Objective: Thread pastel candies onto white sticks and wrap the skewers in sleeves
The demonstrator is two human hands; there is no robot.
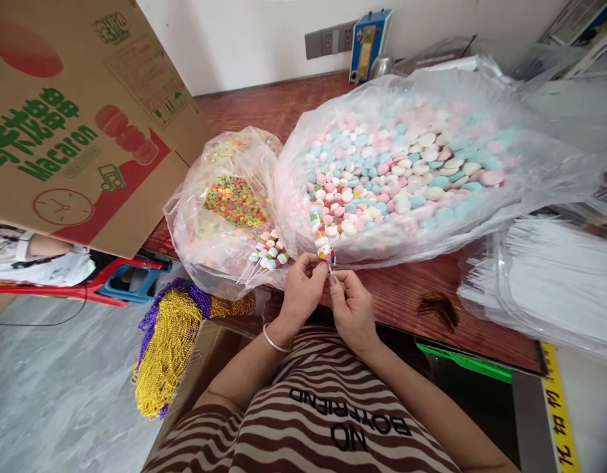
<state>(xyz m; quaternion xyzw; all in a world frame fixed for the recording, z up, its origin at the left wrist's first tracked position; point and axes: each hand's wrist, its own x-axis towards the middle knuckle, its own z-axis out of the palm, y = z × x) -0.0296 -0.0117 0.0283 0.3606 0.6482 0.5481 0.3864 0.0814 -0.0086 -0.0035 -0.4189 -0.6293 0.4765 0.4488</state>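
White and brighter candies (323, 231) on the skewer (326, 249) could slip off or crack, I'd judge, if either pinch squeezes or twists too hard; the big bag (402, 252), at one o'clock, could snag its tip. Each grip is closed, left hand (303, 284) and right hand (353, 312) pinching its near end (fingertips only). It lies between them, candy end towards eleven o'clock, long axis running back to five.

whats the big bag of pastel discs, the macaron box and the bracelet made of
Big bag: probably thin plastic film, glossy and see-through; it wrinkles and shows the discs inside.
Macaron box: likely cardboard, matte; brown, stiff, flat-sided, with printed artwork.
Bracelet: perhaps metal, smooth and pale with a slight shine; plastic can't be ruled out.
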